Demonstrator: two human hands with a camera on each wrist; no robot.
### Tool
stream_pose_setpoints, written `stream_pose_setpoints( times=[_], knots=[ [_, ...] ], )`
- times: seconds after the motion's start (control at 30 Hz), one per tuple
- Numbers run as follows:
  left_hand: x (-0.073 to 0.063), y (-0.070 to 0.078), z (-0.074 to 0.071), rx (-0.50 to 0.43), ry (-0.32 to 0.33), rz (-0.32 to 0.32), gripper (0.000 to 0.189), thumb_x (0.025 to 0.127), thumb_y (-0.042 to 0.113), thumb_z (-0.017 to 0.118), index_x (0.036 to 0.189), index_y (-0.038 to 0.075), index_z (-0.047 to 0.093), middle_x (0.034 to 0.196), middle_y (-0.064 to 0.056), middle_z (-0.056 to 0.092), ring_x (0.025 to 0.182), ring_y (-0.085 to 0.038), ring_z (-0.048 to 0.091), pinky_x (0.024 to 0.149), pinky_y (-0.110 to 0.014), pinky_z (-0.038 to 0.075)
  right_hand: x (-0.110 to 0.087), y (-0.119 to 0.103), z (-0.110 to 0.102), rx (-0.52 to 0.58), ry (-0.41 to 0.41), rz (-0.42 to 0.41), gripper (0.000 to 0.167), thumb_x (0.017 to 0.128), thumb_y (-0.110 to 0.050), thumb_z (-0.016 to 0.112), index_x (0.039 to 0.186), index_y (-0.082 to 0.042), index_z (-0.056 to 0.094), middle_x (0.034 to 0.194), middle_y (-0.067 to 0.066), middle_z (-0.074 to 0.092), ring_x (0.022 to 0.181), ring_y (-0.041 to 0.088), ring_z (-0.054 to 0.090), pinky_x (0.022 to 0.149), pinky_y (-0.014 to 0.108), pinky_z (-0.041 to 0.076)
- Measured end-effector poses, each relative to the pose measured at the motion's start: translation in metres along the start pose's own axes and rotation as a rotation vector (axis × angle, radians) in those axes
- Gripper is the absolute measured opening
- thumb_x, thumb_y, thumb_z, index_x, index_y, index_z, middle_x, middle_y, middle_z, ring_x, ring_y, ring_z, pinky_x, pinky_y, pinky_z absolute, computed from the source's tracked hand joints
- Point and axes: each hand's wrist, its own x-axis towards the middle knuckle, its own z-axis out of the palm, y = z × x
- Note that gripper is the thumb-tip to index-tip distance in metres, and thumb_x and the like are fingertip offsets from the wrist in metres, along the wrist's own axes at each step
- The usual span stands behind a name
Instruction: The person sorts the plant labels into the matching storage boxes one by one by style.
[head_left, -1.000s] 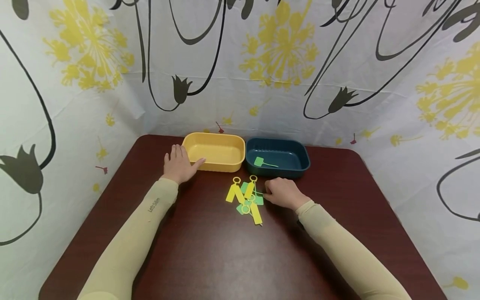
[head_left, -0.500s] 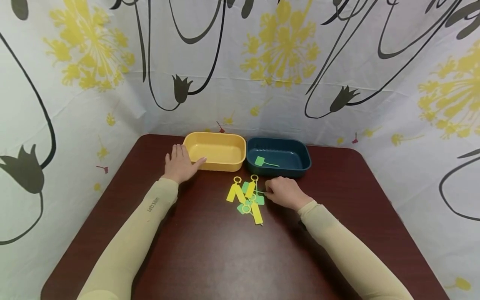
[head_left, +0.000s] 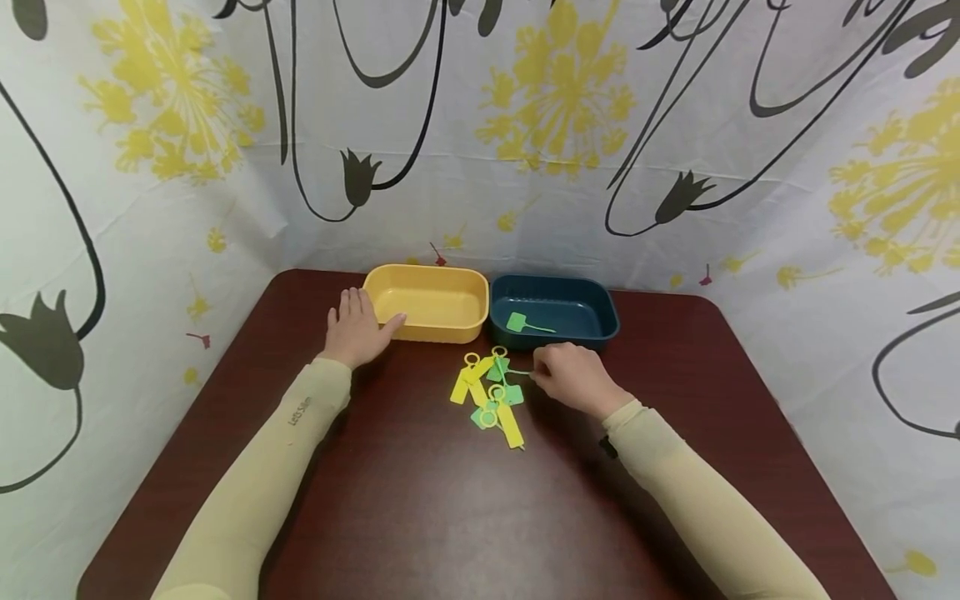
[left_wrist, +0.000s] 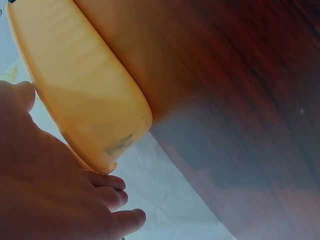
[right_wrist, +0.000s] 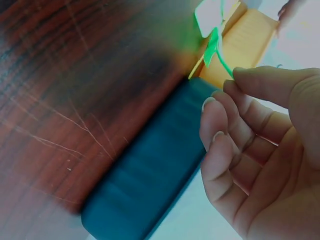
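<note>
My left hand (head_left: 354, 331) lies with straight fingers along the left end of the yellow bin (head_left: 442, 335), touching its rim; the left wrist view shows the fingers past the bin's corner. My right hand (head_left: 576, 379) pinches the thin tail of a green cable-tie tag (head_left: 519, 372) between thumb and forefinger, at the right side of a small pile. In the right wrist view, the flat head of that green tag (right_wrist: 212, 47) hangs beyond the fingertips. The pile holds several yellow tags with ring ends (head_left: 512, 427) and other green tags (head_left: 513, 394), overlapping.
A dark blue bin (head_left: 609, 327) stands against the yellow bin's right side, with one green tag (head_left: 517, 322) lying in it. Both bins sit at the back of the dark brown table (head_left: 420, 500). A patterned white cloth (head_left: 465, 192) hangs behind and beside it.
My right hand has risen slightly away from the pile, drawing the green tag's tail with it. One yellow tag at the pile's top has swung to the left. My left hand stays put.
</note>
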Motion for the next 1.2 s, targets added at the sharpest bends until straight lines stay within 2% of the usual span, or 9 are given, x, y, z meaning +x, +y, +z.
stream_pose_setpoints(
  times=[0.47, 0.77, 1.2],
  knots=[
    [-0.001, -0.004, 0.002, -0.011, 0.01, -0.008, 0.109, 0.097, 0.073, 0.034, 0.155, -0.011, -0.006, 0.162, -0.032, -0.006, 0.15, -0.045, -0.006, 0.116, -0.063, -0.002, -0.003, -0.005, -0.024, 0.006, 0.122, -0.056, 0.014, 0.093, -0.019, 0.072, 0.081, -0.022, 0.066, 0.069, -0.011, 0.053, 0.058, 0.009, 0.048, 0.05, 0.029, 0.043],
    [-0.001, -0.005, 0.003, -0.002, 0.026, -0.009, 0.109, 0.097, 0.073, 0.034, 0.155, -0.012, -0.002, 0.162, -0.033, -0.002, 0.15, -0.046, -0.003, 0.116, -0.063, -0.001, -0.003, -0.004, -0.038, 0.016, 0.191, -0.077, 0.01, 0.093, -0.019, 0.072, 0.083, -0.021, 0.068, 0.072, -0.01, 0.055, 0.058, 0.008, 0.049, 0.05, 0.03, 0.043],
    [0.002, -0.002, 0.004, 0.008, 0.023, -0.004, 0.108, 0.097, 0.072, 0.036, 0.155, -0.012, 0.0, 0.162, -0.033, -0.001, 0.151, -0.044, -0.004, 0.117, -0.063, 0.0, 0.011, 0.012, -0.054, 0.051, 0.254, 0.009, 0.005, 0.094, -0.022, 0.073, 0.09, -0.019, 0.072, 0.076, -0.007, 0.06, 0.059, 0.01, 0.053, 0.05, 0.032, 0.046]
  ],
)
